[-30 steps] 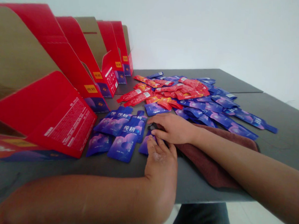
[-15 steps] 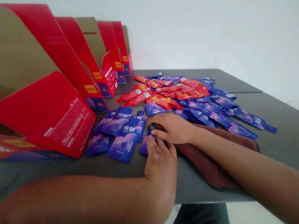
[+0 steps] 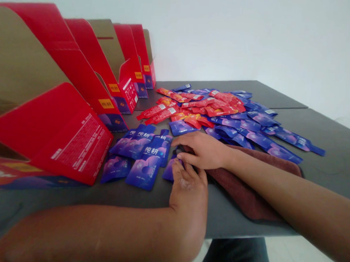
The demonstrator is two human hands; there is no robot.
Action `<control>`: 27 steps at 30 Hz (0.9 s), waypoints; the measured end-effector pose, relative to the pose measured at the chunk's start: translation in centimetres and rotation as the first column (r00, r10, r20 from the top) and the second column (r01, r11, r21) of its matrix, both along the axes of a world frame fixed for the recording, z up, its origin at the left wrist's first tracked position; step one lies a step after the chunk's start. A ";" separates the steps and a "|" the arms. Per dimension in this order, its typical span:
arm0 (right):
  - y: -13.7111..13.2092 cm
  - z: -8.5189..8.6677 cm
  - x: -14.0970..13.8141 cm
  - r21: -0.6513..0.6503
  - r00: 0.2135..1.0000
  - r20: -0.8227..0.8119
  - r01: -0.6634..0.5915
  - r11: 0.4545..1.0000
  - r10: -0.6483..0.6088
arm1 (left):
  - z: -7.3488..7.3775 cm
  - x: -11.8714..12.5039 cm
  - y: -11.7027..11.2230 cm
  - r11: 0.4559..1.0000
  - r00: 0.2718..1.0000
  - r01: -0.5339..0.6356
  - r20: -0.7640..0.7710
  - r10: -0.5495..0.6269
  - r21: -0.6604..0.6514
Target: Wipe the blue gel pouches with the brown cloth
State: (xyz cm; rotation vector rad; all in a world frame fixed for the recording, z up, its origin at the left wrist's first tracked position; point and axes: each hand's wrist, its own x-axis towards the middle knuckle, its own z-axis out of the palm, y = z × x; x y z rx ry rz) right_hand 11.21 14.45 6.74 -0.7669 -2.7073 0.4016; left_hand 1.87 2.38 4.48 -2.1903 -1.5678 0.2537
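Note:
My right hand [image 3: 204, 149] lies palm down, its fingers bent over a small dark thing [image 3: 178, 149] that I cannot make out. Just below it my left hand [image 3: 189, 183] is curled, with its fingertips partly hidden under my right hand. The left thumb side rests against a blue-purple pouch [image 3: 168, 171], mostly covered by the hand. To the left of both hands, several more blue-purple pouches [image 3: 144, 170] with white lettering lie overlapping, face up. Under my right wrist stretches a brown padded cloth [image 3: 242, 188].
Red open cartons [image 3: 87, 142] stand in a row along the left. Beyond my hands spreads a loose heap of red pouches [image 3: 205, 103] and blue pouches [image 3: 261, 119]. Everything is on a dark grey table [image 3: 116, 200] against a pale wall [image 3: 225, 40].
Both hands stay in practically the same place. The pouches and cartons have not moved.

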 end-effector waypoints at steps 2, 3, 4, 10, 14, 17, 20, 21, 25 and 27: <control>0.0 0.0 0.0 0.001 1.000 0.000 -0.003 1.000 0.003 | 0.0 0.0 0.0 1.000 0.999 -0.004 0.036 0.004 0.002; 0.0 0.0 0.0 0.002 1.000 0.003 0.000 1.000 0.000 | 0.0 0.0 0.0 1.000 0.999 -0.005 0.044 0.005 0.002; 0.0 0.0 -0.1 0.003 1.000 0.007 0.005 1.000 -0.005 | 0.0 0.0 0.0 1.000 0.999 -0.007 0.043 0.007 0.003; 0.1 -0.2 -0.1 0.016 0.999 0.025 0.042 0.999 -0.042 | 0.2 0.0 0.1 1.000 1.000 -0.003 -0.030 0.002 -0.010; 0.1 -0.2 -0.1 0.021 0.996 0.053 0.065 0.998 -0.066 | 0.2 0.0 0.2 1.000 1.000 -0.005 -0.027 0.005 0.001; 0.0 -0.2 -0.1 0.022 0.996 0.055 0.068 0.997 -0.069 | 0.3 0.0 0.2 1.000 0.999 -0.012 -0.035 0.011 -0.004; 0.0 -0.2 -0.1 0.024 0.997 0.051 0.060 0.998 -0.061 | 0.5 0.0 0.2 0.999 0.999 -0.009 -0.045 0.007 -0.032; 0.1 -0.2 -0.1 0.025 0.997 0.050 0.055 0.998 -0.056 | 0.5 0.0 0.2 0.999 0.999 -0.006 -0.052 0.004 -0.037; 0.1 -0.3 0.0 0.031 0.999 0.034 0.030 0.999 -0.031 | 0.3 0.1 0.2 1.000 0.995 -0.004 -0.101 0.003 -0.010; 0.1 -0.2 0.0 0.032 1.000 0.016 0.012 0.999 -0.013 | 0.2 0.1 0.1 1.000 0.994 -0.001 -0.113 0.002 0.007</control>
